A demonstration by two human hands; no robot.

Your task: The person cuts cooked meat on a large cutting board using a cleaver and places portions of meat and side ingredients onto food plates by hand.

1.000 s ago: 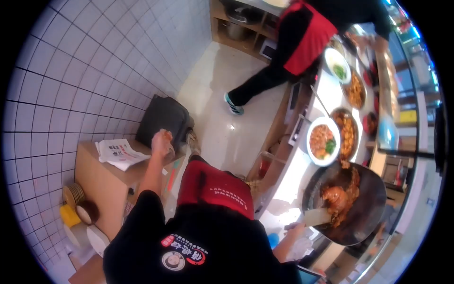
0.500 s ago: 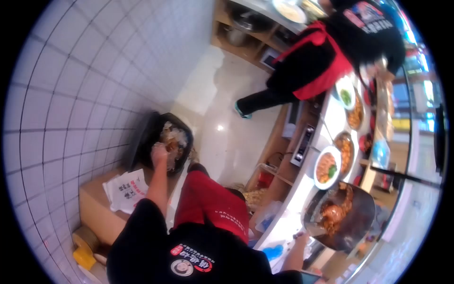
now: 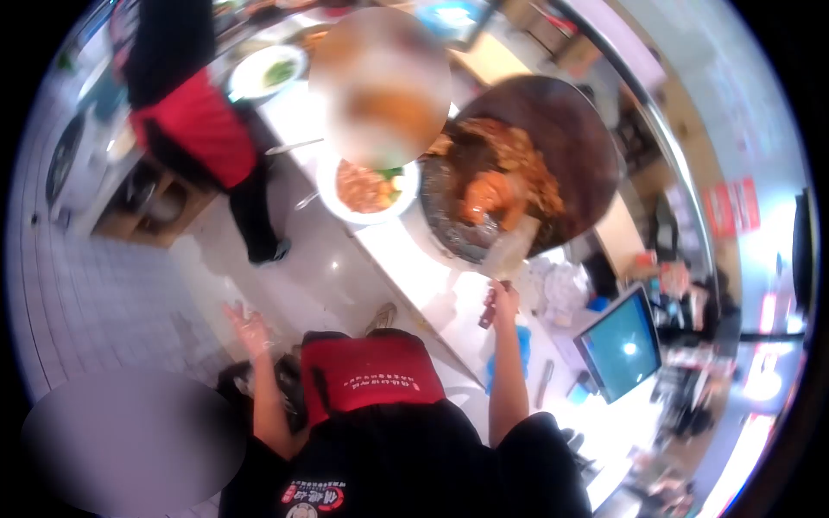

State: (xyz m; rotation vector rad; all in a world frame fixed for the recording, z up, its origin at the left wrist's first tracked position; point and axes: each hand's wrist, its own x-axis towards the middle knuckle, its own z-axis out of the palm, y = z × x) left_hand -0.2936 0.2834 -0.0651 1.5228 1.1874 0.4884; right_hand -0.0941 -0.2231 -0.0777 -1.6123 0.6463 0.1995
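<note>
In the head view, my right hand [image 3: 507, 300] is closed round the dark riveted handle of a cleaver [image 3: 511, 249]. Its broad pale blade reaches over the near edge of a large round pan. Brown saucy meat [image 3: 490, 194] lies in this pan [image 3: 574, 164], an orange-red piece at its middle. The blade overlaps the meat in view; whether they touch I cannot tell. Off to the other side, my left hand [image 3: 249, 332] hangs in the air over the floor with its fingers spread, holding nothing. Below it stands a dark bin [image 3: 289, 393], partly hidden by my forearm.
A white bowl of diced meat and greens [image 3: 370, 192] stands beside the pan on the white counter [image 3: 401, 259]. Farther along is another bowl [image 3: 268, 71]. A co-worker in a red apron [image 3: 203, 129] stands at left. A screen [image 3: 620, 345] and crumpled white paper [image 3: 557, 289] are right.
My view has swung toward the counter. My left hand has come out of the bin and its fingers have spread. My right hand, with the cleaver, is now at the pan's near edge.
</note>
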